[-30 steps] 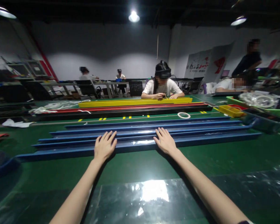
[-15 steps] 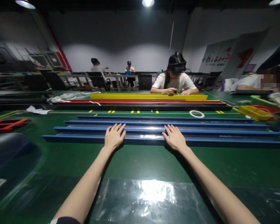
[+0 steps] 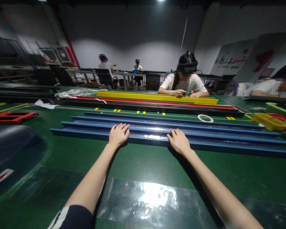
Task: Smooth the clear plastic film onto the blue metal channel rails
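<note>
Long blue channel-shaped strips (image 3: 147,140) lie side by side across the green table in front of me. My left hand (image 3: 118,135) rests on the nearer strips, palm down, with its fingers stretched forward and a little apart. To its right, my right hand (image 3: 179,140) lies on the same strips with fingers extended over their raised edges. Neither hand is wrapped round anything. A shiny clear film (image 3: 154,137) shows in the strips between the hands. Both hands' undersides are hidden.
Clear plastic sheeting (image 3: 124,203) covers the table near me. Beyond the blue strips are a white ring (image 3: 205,118), red-and-black strips (image 3: 138,104) and a yellow strip (image 3: 154,97), with a person (image 3: 183,84) behind. A red frame (image 3: 13,117) lies left; a yellow tray (image 3: 268,122) stands right.
The view has tilted and shifted, so the strips now slant down to the right. Both hands stay on the blue strips, their fingers slightly more bent.
</note>
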